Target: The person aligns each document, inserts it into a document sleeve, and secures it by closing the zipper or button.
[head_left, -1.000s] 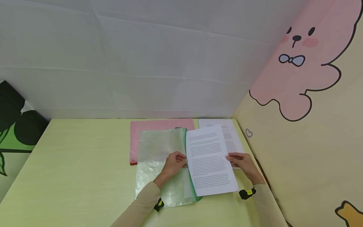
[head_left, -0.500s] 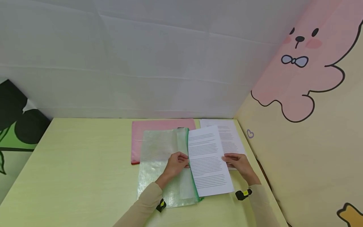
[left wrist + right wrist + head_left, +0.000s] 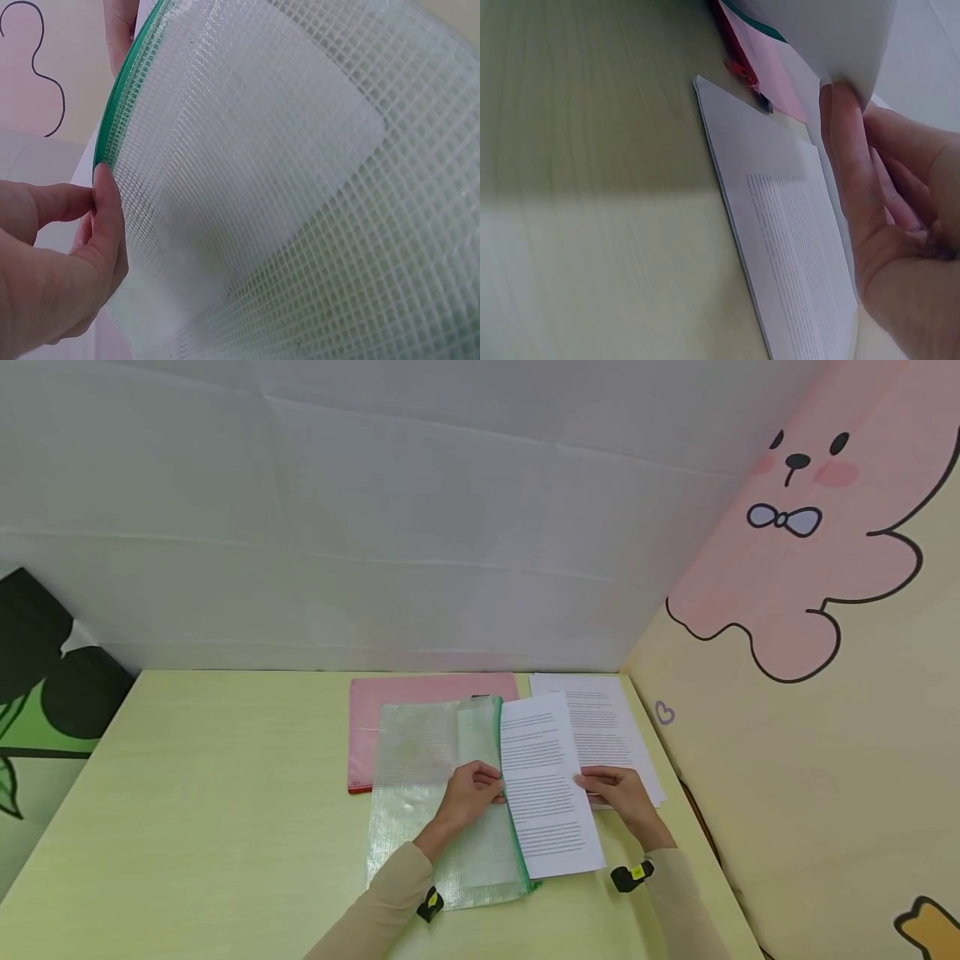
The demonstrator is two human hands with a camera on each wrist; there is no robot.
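Observation:
A clear mesh zip pouch (image 3: 416,810) with a green zipper edge lies tilted toward me in the head view. My left hand (image 3: 468,795) pinches that green edge (image 3: 114,124) between thumb and fingers. A printed sheet of paper (image 3: 547,793) is partly inside the pouch, its left part showing pale through the mesh (image 3: 277,127) in the left wrist view. With thumb and fingers my right hand (image 3: 618,795) pinches the sheet's right edge, and in the right wrist view the paper (image 3: 840,37) bends up from that grip.
Behind the pouch lies a pink zip pouch (image 3: 363,718) with a red zipper (image 3: 742,73). A stack of printed paper (image 3: 611,727) rests at the back right of the table (image 3: 225,793), partly behind the held sheet. Walls stand along the back and right edges.
My right hand has moved left, pushing the sheet further into the mesh pouch, so less of it shows outside. The left hand keeps its pinch on the green edge.

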